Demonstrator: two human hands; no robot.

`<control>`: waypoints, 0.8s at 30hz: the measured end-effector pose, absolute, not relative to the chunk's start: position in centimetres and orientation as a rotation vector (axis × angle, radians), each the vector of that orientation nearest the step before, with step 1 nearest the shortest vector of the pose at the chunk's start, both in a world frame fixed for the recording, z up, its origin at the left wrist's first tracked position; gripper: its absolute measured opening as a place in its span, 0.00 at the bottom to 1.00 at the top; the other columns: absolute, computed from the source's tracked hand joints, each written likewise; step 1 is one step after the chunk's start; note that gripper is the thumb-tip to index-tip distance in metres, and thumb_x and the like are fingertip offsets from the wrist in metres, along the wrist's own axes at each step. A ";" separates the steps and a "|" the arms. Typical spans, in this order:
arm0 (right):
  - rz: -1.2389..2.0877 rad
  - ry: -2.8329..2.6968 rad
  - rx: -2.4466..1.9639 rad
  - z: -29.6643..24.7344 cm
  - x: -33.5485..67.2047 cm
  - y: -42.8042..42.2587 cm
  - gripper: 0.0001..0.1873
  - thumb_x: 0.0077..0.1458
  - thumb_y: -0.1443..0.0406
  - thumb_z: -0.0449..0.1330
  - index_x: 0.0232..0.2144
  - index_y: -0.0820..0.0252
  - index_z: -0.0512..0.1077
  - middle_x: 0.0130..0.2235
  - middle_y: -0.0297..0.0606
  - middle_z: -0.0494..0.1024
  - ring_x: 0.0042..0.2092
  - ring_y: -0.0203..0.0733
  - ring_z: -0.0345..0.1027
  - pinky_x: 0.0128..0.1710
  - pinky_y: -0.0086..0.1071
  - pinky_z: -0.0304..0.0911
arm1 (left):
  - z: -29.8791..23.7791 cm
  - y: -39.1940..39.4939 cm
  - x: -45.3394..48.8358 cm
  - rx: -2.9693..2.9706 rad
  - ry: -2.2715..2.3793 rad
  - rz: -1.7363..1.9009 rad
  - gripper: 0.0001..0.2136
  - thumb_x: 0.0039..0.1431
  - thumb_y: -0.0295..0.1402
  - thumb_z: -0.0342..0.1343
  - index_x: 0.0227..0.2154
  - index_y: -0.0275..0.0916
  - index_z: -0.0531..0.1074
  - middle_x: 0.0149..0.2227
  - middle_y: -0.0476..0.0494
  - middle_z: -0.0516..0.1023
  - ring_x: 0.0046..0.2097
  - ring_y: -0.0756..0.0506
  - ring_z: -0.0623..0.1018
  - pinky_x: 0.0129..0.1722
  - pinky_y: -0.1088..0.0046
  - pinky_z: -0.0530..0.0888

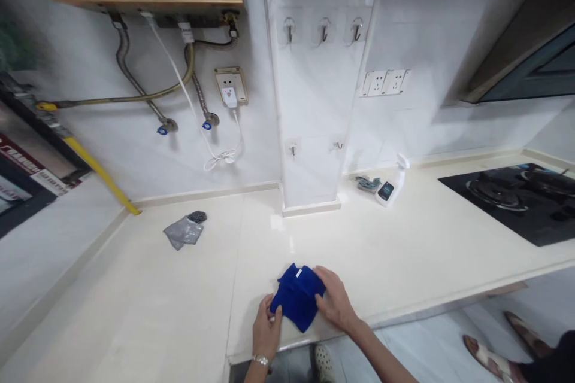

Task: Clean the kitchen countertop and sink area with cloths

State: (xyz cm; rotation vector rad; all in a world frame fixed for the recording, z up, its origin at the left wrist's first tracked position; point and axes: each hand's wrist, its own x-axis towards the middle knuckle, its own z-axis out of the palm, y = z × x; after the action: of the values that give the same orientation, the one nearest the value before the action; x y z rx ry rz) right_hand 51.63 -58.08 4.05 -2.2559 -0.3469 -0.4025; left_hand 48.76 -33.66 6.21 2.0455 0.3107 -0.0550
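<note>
A folded blue cloth (295, 297) lies on the cream countertop (404, 251) near its front edge. My left hand (266, 328), with a watch at the wrist, pinches the cloth's near left edge between thumb and fingers. My right hand (335, 299) rests flat on the cloth's right side, fingers stretched out and pressing down. A small white label shows on the cloth's top.
A grey plastic bag (184, 230) lies at the back left. A white spray bottle (392, 187) stands by the wall pillar, a black gas hob (516, 197) sits at right. Another person's sandalled feet (494, 353) are on the floor, lower right.
</note>
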 end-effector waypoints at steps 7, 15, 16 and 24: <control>-0.212 -0.425 -2.539 4.7 51.5 -54.7 0.30 0.53 0.66 0.58 0.59 0.50 0.71 0.63 0.42 0.72 0.59 0.54 0.66 0.57 0.49 0.61 | 5.5 -34.8 50.2 2.205 0.243 -0.119 0.25 0.50 0.43 0.56 0.52 0.39 0.70 0.53 0.33 0.80 0.54 0.36 0.79 0.56 0.56 0.74; -0.268 0.256 -1.652 8.2 56.2 -58.0 0.22 0.57 0.47 0.56 0.41 0.57 0.77 0.33 0.39 0.81 0.34 0.47 0.74 0.35 0.39 0.72 | 8.3 -33.8 52.0 1.982 0.240 0.081 0.28 0.56 0.53 0.48 0.52 0.39 0.69 0.53 0.35 0.79 0.52 0.38 0.80 0.55 0.59 0.78; -0.246 0.315 -1.520 9.0 56.3 -58.2 0.24 0.55 0.45 0.59 0.41 0.58 0.76 0.33 0.38 0.80 0.34 0.48 0.74 0.33 0.39 0.72 | 9.1 -33.4 52.9 1.948 0.247 0.097 0.31 0.56 0.55 0.48 0.55 0.38 0.67 0.55 0.35 0.79 0.51 0.38 0.81 0.52 0.59 0.79; -0.051 0.496 -1.552 4.6 51.2 -58.3 0.26 0.49 0.41 0.60 0.36 0.57 0.74 0.30 0.38 0.76 0.28 0.50 0.74 0.20 0.39 0.70 | 9.1 -31.7 55.1 1.932 0.299 -0.062 0.30 0.46 0.52 0.60 0.50 0.41 0.73 0.48 0.38 0.83 0.52 0.36 0.81 0.55 0.56 0.78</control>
State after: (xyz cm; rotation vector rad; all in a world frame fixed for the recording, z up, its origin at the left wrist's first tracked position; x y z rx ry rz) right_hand 51.21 -58.31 4.55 -1.5525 0.4957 -0.0514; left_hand 55.14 -31.65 9.12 1.9316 0.2990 -0.0622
